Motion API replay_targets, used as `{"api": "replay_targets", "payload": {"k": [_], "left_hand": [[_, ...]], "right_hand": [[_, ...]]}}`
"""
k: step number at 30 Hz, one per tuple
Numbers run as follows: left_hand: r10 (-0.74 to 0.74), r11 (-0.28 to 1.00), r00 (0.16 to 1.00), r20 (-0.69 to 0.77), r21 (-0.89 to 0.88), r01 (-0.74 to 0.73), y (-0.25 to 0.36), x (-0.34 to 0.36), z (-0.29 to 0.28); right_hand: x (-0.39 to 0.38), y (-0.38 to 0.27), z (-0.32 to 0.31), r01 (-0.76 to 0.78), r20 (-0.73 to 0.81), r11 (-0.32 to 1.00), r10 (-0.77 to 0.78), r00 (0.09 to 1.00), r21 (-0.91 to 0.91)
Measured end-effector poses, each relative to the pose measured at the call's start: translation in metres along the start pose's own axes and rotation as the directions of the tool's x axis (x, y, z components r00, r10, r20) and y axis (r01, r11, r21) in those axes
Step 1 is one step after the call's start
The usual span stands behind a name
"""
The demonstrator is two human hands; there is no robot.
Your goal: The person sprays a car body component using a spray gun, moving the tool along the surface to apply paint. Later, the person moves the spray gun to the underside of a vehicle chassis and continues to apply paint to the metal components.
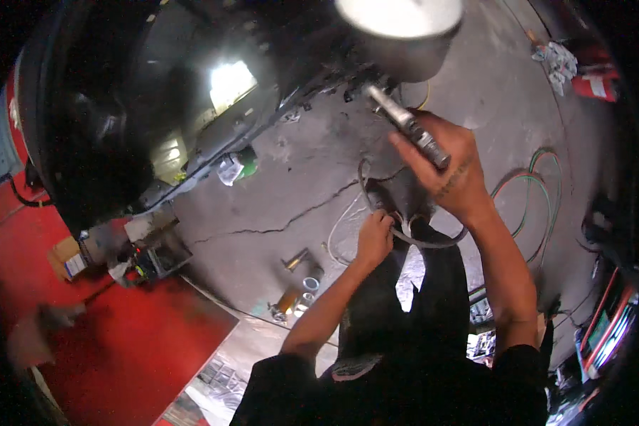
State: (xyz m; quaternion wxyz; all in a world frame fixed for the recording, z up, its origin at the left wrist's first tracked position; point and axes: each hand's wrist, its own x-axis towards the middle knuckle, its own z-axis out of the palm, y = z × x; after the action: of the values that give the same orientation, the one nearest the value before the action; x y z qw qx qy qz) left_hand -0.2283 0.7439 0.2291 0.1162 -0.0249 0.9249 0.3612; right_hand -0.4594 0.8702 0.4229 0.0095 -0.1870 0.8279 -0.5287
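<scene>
Holds a silver tool (407,126) in the right grip (456,162), closed round it between one and two o'clock, pointing it toward ten or eleven. Has the left grip (375,240) closed on a grey hose (433,246) near the centre, toward four, looped across dark-trousered legs (439,291). Could knock the tip into the white-topped round thing (412,58) at one o'clock, or scratch the glossy black panel (121,85) at ten, through a loose wrist. Could also snag the loop against the legs by stepping carelessly; cannot tell whether joined to the tool
</scene>
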Motion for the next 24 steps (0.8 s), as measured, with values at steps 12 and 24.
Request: {"api": "replay_targets", "payload": {"k": [12,24], "left_hand": [[-0.067,0.998,0.996,0.051,0.012,0.066,-0.037,0.039,0.031],[0.245,0.953,0.887,-0.392,-0.072,-0.295,-0.099,0.157,0.133]], "right_hand": [[0.017,0.024,0.034,0.331,0.195,0.942,-0.334,0.922,0.050],[0.046,0.106,0.045,0.673,0.042,0.740,-0.672,0.739,0.004]]}}
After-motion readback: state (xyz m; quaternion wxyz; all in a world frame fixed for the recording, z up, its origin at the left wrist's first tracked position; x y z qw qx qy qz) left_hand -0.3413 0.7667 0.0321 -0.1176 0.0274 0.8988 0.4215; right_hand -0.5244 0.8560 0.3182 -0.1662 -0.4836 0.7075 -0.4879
